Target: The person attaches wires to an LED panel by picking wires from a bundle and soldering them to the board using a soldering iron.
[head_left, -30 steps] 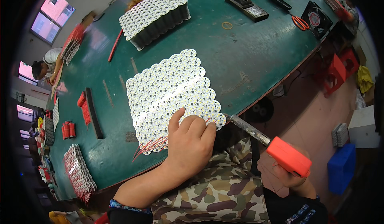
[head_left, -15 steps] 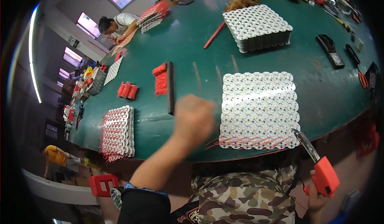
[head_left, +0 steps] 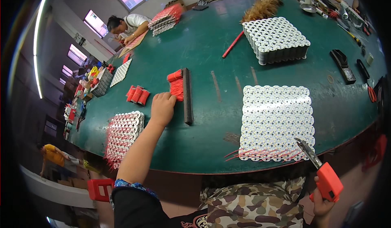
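My left hand (head_left: 162, 107), fingers closed, is at the lower ends of a bundle of thin red wires (head_left: 176, 90) beside a dark bar (head_left: 187, 99). Its fingertips are partly hidden among the wires. In my right hand (head_left: 321, 205) is a red-handled soldering gun (head_left: 328, 182), its metal tip over the lower right part of a white panel of round LED boards (head_left: 277, 122). Short red wires (head_left: 260, 154) lie slantwise along that panel's near rows.
Further stacks of white boards stand at the left (head_left: 122, 136) and far right (head_left: 281, 36). Red bundles (head_left: 137, 94), a brown feather duster (head_left: 262, 7) and a black tray-like holder (head_left: 342, 66) lie on the green table (head_left: 203, 146). Across it, a person (head_left: 132, 24) bends over work.
My left hand has moved left, from the space between the bar and the panel to the ends of the red wires. The view has shifted slightly; the soldering gun stays near the panel.
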`<state>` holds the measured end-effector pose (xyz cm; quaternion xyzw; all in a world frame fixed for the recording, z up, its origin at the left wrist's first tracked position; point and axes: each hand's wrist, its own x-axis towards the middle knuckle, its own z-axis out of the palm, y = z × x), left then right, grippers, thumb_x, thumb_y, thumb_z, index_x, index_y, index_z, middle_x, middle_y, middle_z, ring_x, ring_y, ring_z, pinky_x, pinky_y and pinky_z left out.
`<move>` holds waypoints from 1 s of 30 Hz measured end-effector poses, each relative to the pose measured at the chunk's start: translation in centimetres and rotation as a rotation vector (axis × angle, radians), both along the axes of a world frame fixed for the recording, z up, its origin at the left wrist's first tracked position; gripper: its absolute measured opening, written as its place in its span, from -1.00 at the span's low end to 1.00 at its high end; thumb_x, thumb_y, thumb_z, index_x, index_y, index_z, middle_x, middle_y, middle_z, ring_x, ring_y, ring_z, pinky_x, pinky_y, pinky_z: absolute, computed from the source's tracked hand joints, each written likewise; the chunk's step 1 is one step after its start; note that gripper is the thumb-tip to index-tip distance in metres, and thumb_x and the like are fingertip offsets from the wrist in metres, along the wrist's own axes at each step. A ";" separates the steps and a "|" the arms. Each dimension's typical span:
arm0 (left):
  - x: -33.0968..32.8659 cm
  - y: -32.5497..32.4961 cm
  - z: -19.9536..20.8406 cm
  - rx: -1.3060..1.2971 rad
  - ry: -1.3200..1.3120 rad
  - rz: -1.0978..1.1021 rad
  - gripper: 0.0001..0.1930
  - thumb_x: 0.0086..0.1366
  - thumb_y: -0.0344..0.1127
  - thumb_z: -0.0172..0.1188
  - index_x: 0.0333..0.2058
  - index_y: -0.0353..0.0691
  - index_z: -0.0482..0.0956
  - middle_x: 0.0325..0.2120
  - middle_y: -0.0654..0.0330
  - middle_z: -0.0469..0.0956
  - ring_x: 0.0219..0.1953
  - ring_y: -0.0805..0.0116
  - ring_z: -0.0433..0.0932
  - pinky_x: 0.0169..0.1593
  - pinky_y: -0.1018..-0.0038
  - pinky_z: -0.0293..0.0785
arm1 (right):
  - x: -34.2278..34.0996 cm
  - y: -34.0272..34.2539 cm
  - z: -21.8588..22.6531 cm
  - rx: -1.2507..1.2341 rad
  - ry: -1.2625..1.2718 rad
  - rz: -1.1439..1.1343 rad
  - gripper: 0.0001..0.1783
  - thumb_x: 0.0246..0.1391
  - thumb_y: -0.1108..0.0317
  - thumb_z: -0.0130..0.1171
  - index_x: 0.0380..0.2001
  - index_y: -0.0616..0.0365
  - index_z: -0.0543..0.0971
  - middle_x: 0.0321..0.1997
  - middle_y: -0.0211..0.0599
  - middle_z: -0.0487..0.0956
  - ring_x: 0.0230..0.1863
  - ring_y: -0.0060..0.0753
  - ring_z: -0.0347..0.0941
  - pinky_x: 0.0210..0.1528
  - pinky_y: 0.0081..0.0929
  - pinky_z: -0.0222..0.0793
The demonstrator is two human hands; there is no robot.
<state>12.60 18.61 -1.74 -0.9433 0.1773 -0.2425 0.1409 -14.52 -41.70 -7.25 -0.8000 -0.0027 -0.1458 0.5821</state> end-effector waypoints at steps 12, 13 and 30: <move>0.6 1.4 -0.4 -0.056 -0.040 -0.104 -0.93 0.18 -0.42 0.13 -0.35 -0.14 0.56 -0.36 0.18 0.54 -0.22 0.10 0.57 -0.05 0.18 0.46 | 0.0 0.7 1.5 0.009 0.069 0.064 -0.58 0.17 0.56 0.08 0.12 0.38 0.51 0.04 -0.10 0.66 -0.40 -0.63 0.48 -0.25 -0.55 0.44; 0.5 1.2 -0.5 -0.070 -0.036 -0.078 -0.92 0.18 -0.43 0.13 -0.34 -0.14 0.56 -0.36 0.18 0.54 -0.21 0.09 0.57 -0.05 0.17 0.46 | -0.1 0.8 1.6 0.037 0.089 0.050 -0.58 0.17 0.55 0.09 0.11 0.39 0.53 0.04 -0.11 0.66 -0.38 -0.63 0.49 -0.24 -0.55 0.44; -0.8 0.6 1.7 0.087 0.054 -0.111 -0.75 0.21 -0.42 0.14 -0.13 -0.17 0.65 -0.31 0.15 0.60 -0.20 0.11 0.61 -0.04 0.21 0.51 | -0.9 -0.3 0.4 -0.041 0.058 0.027 -0.55 0.18 0.50 0.13 0.15 0.37 0.51 0.08 -0.07 0.66 0.03 -0.34 0.60 0.09 -0.39 0.48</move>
